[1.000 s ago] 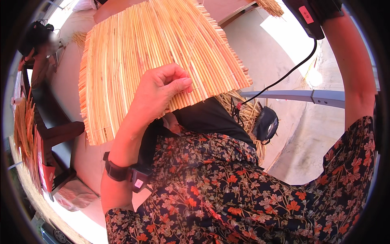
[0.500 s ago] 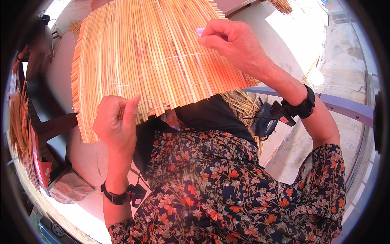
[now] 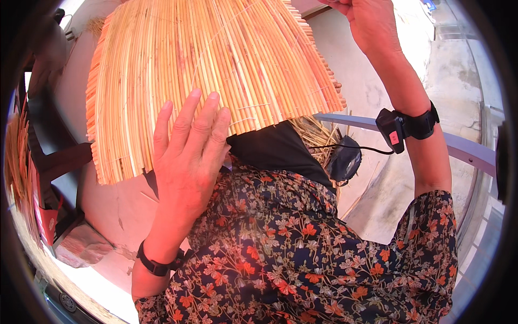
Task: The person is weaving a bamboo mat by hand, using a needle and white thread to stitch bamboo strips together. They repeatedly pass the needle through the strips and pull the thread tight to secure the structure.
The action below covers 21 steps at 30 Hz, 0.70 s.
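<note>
A mat of straight, straw-coloured reed stalks (image 3: 216,59) lies across my lap, its near edge toward me. My left hand (image 3: 189,140) presses flat on its near part, fingers stretched out and slightly apart, holding nothing. A thin white thread (image 3: 208,48) rises from near those fingertips and slants tautly toward the upper right. Beyond the mat's far right side, my right hand (image 3: 372,21) is raised with its fingers pinched together, seemingly on that thread. The top of the picture cuts off its fingertips. Short white stitches (image 3: 247,119) cross the stalks near the close edge.
Loose straw (image 3: 310,137) and a dark pouch-like item (image 3: 344,160) lie right of my lap, by a purplish curved bar (image 3: 464,154). At left stand a dark chair (image 3: 59,162) and upright reeds (image 3: 19,156). Another person (image 3: 51,59) is at the far left.
My right hand has moved up and right, off the mat, and the loose thread now runs straight. My left hand has opened from a curled grip and lies flat on the mat.
</note>
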{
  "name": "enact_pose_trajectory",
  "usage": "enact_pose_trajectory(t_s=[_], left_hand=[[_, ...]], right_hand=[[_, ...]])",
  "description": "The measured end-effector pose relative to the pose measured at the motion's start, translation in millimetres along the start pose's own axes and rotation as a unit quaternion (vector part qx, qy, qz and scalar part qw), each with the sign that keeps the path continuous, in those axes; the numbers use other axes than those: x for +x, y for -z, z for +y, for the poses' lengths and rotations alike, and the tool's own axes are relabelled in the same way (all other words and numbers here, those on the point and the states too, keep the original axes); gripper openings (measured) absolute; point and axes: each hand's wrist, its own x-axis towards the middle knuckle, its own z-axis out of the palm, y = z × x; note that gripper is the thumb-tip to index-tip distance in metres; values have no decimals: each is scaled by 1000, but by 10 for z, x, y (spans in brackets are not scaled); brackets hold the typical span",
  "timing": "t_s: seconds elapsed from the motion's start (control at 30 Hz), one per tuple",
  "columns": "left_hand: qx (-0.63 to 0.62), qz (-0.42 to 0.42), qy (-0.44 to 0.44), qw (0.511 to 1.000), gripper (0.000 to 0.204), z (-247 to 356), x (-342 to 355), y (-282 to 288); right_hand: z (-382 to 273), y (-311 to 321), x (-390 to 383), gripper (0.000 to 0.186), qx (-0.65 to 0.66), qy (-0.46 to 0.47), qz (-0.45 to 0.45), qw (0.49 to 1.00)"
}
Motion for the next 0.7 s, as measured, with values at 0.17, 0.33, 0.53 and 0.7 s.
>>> enact_pose_trajectory(t_s=[0.17, 0.33, 0.53, 0.7], left_hand=[[-14, 156, -44, 987, 35, 63, -191, -178], [7, 111, -35, 993, 32, 50, -160, -241], [14, 104, -22, 994, 34, -14, -23, -320], [0, 115, -19, 993, 38, -45, -23, -371]], right_hand=[[-70, -231, -871, 18, -382, 122, -322, 857], [-259, -219, -1087, 10, -385, 126, -457, 792], [-199, -286, -1126, 11, -396, 117, -479, 775], [-209, -319, -1128, 13, -397, 123, -482, 772]])
